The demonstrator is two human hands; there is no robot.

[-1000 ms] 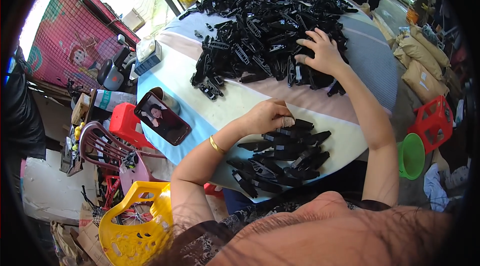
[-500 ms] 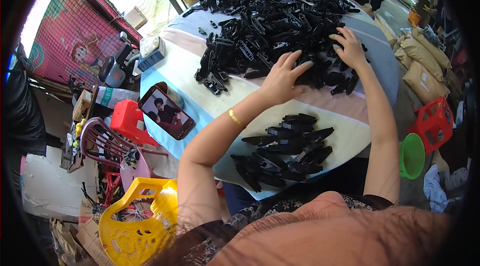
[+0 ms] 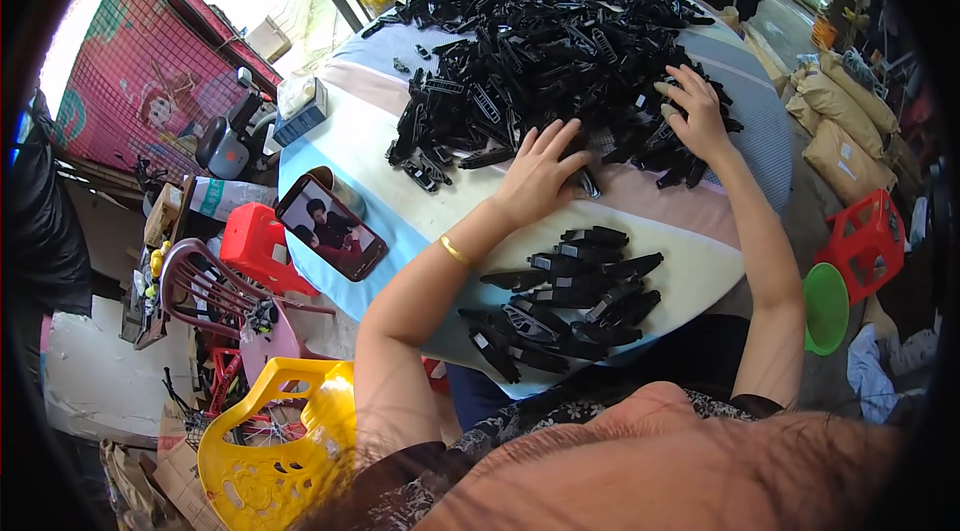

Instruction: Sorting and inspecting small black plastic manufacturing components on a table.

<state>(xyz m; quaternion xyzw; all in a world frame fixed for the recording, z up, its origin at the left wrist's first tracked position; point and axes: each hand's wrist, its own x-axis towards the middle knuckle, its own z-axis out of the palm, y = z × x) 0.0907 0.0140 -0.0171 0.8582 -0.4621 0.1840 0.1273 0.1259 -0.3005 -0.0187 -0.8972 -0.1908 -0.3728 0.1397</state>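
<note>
Small black plastic clips, long and narrow in shape, lie in a large loose pile point(image 3: 500, 61) on the cloth-covered table point(image 3: 400, 216). At the pile's near edge is my left hand point(image 3: 545, 176), palm down, its fingers stretched out. One black clip point(image 3: 590, 185) lies right beside its thumb side; whether the hand grips it is not plain. My right hand point(image 3: 698, 116) rests on the right side of the pile with fingers spread, touching the clips there. Nearer to me, a smaller group of black clips point(image 3: 570, 296) lies in rough rows, apart from the pile.
A phone point(image 3: 332, 226) leans on a brown cup point(image 3: 345, 191) at the table's left. Behind it stands a blue box point(image 3: 302, 113). A yellow chair point(image 3: 285, 441) and red stool point(image 3: 262, 249) are left; a green basin point(image 3: 826, 309), red stool point(image 3: 868, 246) and sacks point(image 3: 845, 151) are right.
My left hand has drawn back from the pile, toward me and to the left, and a clip now shows beside it. The right hand has shifted slightly down on the pile.
</note>
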